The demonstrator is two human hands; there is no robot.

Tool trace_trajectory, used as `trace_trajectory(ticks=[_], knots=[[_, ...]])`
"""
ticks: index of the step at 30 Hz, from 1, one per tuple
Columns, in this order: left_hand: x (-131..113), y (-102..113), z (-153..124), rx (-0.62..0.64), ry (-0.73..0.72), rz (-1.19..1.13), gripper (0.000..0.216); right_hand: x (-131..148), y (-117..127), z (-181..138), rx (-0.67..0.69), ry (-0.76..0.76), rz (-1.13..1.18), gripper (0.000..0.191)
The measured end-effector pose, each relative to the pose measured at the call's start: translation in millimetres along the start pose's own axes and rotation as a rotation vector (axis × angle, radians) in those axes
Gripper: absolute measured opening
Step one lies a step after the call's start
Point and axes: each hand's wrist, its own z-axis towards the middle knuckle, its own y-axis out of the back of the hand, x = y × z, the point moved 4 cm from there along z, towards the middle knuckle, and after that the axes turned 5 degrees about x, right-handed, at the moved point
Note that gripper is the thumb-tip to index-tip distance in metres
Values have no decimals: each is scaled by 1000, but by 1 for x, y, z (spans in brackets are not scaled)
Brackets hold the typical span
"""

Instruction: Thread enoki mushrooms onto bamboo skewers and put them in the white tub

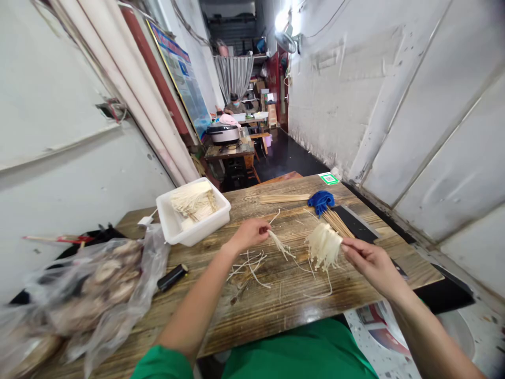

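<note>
My left hand (254, 232) is closed, its fingertips pinching a small bunch of enoki mushrooms (281, 245) whose caps point down and right. My right hand (369, 260) grips the right end of a wide row of enoki mushrooms (324, 247), which hang side by side with caps downward; whatever threads them together I cannot make out. A short gap separates the two bunches. Loose enoki strands (252, 267) lie scattered on the wooden table (276, 321) below. Beyond the left hand, a white plastic tub (197, 235) contains more enoki.
Thin bamboo sticks (284, 199) and a blue cloth (321, 202) lie at the far side, near a dark flat blade (355, 223). At left are a black cylinder (172, 277) and a clear bag of brownish pieces (106, 284). A person (235, 105) sits in the background.
</note>
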Motion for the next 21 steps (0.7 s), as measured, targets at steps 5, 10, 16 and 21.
trace_trajectory(ticks=[5,10,16,21], knots=[[-24,-4,-6,-191,-31,-641,13,15,-25,3,131,89,25,43],[-20,-25,-10,-313,57,-1327,33,29,-42,2,238,140,38,37],[-24,-45,-15,-370,258,-1513,42,34,-53,5,278,151,29,35],[-29,-46,-18,-343,221,-1467,39,36,-58,8,299,150,18,35]])
